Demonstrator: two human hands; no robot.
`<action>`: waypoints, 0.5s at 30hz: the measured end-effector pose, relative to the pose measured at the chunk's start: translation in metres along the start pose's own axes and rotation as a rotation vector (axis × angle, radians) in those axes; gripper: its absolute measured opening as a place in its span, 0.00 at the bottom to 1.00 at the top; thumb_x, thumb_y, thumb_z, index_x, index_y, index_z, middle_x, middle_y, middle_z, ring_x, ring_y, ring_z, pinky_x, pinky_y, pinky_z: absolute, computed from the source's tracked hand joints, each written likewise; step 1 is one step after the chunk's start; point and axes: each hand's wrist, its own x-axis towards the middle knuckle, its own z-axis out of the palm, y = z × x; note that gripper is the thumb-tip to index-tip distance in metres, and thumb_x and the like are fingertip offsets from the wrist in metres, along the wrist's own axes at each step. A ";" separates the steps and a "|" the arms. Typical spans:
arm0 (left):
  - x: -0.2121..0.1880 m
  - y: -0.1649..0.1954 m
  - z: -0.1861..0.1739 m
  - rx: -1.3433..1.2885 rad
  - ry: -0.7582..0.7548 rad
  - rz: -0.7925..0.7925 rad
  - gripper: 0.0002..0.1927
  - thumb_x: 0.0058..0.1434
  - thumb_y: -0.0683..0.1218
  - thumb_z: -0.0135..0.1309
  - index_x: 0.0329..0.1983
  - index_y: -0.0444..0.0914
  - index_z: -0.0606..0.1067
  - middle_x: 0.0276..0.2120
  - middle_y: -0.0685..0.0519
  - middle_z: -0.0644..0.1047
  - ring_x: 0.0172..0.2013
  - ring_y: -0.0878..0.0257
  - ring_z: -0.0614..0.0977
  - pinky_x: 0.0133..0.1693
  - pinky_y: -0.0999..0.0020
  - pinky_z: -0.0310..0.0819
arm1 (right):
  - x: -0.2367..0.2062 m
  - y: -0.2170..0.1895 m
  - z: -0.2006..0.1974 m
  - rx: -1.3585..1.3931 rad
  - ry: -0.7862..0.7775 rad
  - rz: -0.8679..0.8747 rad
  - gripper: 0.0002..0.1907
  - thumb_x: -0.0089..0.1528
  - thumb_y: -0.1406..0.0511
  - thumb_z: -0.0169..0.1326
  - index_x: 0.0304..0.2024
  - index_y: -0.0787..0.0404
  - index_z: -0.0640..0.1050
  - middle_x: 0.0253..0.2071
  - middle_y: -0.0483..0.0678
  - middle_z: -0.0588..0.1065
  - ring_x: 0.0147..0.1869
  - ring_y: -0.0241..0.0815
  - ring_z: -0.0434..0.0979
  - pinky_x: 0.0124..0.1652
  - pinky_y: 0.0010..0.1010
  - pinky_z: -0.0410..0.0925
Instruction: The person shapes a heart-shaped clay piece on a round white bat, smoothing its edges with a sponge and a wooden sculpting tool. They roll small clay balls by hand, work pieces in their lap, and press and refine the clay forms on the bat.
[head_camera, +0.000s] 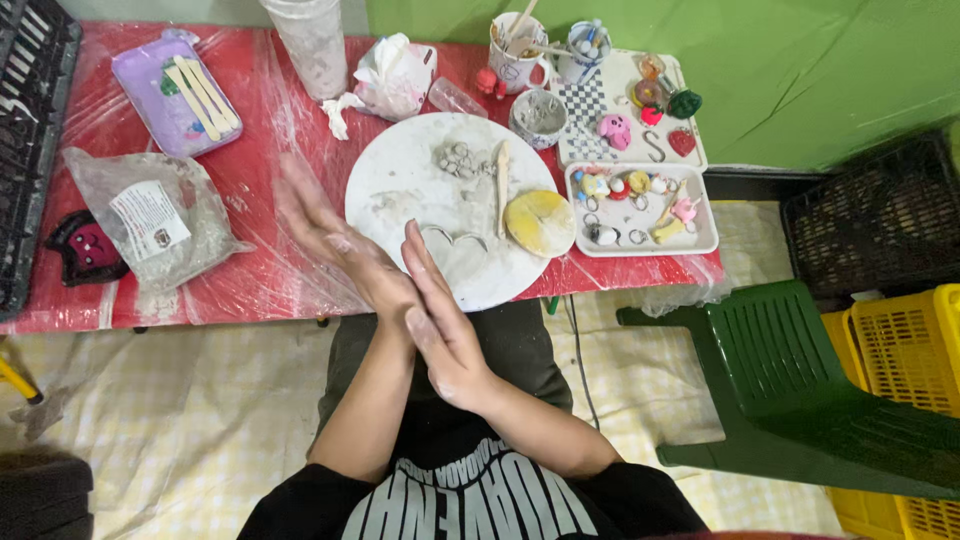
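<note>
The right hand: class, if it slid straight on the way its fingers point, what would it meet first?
The right hand points up and slightly left, over the near edge of the round white board. It would likely meet the heart-shaped wire cutter lying there first, though its height above the board is unclear.

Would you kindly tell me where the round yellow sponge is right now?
In the head view, the round yellow sponge lies on the right edge of the round white board, beside the white tray of small painted figures.

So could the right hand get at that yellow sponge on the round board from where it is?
Probably yes. The right hand is pressed against the left hand at the board's near edge, and only bare round board lies between it and the yellow sponge.
</note>
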 end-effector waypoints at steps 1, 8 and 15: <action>-0.001 -0.003 0.001 -0.095 0.026 0.075 0.35 0.79 0.67 0.26 0.81 0.45 0.42 0.81 0.49 0.45 0.79 0.57 0.45 0.80 0.54 0.31 | -0.001 0.005 0.001 0.094 0.037 0.009 0.30 0.79 0.57 0.38 0.78 0.67 0.52 0.84 0.61 0.45 0.90 0.57 0.40 0.83 0.46 0.39; -0.024 0.055 -0.001 -0.569 -0.206 -0.246 0.41 0.79 0.68 0.26 0.83 0.37 0.47 0.81 0.43 0.45 0.81 0.53 0.41 0.80 0.54 0.24 | 0.022 0.024 -0.024 0.386 0.218 -0.162 0.37 0.76 0.54 0.42 0.80 0.66 0.48 0.84 0.61 0.42 0.87 0.54 0.36 0.81 0.44 0.32; -0.006 0.077 -0.001 -0.611 -0.600 -0.444 0.54 0.67 0.79 0.17 0.83 0.39 0.39 0.83 0.48 0.40 0.82 0.54 0.41 0.79 0.55 0.26 | 0.010 -0.019 -0.004 -0.057 0.026 -0.104 0.47 0.72 0.38 0.17 0.80 0.63 0.35 0.85 0.54 0.29 0.89 0.51 0.24 0.82 0.43 0.27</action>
